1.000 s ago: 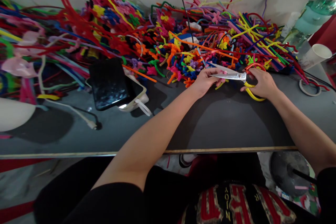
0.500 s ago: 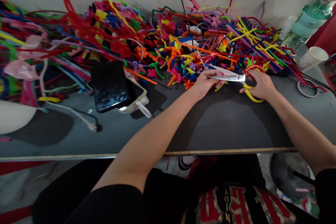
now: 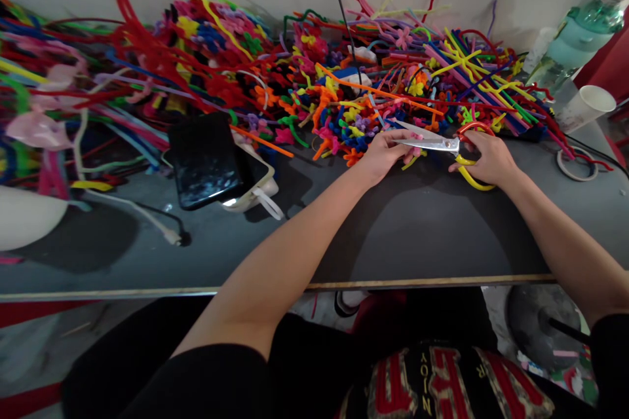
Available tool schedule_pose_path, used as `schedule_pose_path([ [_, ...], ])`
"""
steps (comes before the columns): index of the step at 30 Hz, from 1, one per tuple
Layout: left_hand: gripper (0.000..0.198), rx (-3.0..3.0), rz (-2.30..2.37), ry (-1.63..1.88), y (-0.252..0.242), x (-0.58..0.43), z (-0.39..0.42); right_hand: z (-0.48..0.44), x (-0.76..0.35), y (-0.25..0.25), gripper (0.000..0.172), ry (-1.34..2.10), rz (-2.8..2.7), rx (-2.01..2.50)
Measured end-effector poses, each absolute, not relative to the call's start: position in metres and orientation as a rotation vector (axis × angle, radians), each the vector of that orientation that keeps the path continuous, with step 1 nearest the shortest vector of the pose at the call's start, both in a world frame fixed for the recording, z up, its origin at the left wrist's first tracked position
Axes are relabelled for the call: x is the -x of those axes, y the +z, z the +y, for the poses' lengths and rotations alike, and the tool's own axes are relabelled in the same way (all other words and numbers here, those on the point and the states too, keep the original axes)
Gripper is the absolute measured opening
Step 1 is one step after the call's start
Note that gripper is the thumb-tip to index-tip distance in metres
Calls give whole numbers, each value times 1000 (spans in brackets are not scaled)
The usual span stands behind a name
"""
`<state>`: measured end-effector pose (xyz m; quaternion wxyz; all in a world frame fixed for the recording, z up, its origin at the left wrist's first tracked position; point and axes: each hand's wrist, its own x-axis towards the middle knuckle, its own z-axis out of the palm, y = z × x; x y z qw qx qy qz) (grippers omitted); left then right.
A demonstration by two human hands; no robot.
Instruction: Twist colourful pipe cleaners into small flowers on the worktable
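My right hand (image 3: 493,158) grips parted scissors (image 3: 445,144), my left hand (image 3: 379,156) something unclear; far flowers (image 3: 403,38) seem finished, chenille stems (image 3: 462,62) unshaped.

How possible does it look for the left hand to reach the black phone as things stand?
Probably yes: bare tabletop lies between the left hand and the black phone, and nothing covers it, though the hand is busy at the scissors.

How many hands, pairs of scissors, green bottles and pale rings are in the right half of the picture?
Hands: 2, the left hand and the right hand
Pairs of scissors: 1, the scissors with a red and a yellow handle
Green bottles: 1, the see-through bottle
Pale rings: 1, the ring lying on the table
Total: 5
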<state>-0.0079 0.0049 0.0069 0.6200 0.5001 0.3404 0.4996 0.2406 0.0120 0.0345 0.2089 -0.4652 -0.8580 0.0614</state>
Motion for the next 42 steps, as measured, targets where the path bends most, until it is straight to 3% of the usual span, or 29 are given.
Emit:
schedule_pose_path([
  [14, 10, -1142, 752, 1180, 2, 9, 7, 11, -241, 33, 44, 136, -2377, 1371],
  [19, 12, -1125, 726, 1251, 0, 8, 8, 14, -243, 32, 56, 97, -2363, 1294],
  [30, 18, -1142, 857, 1372, -1, 4, 8, 31, -257, 14, 66, 175, -1998, 1405],
  [42, 17, -1152, 747, 1363, 2, 5, 8, 28, -253, 21, 57, 153, -2185, 1255],
])
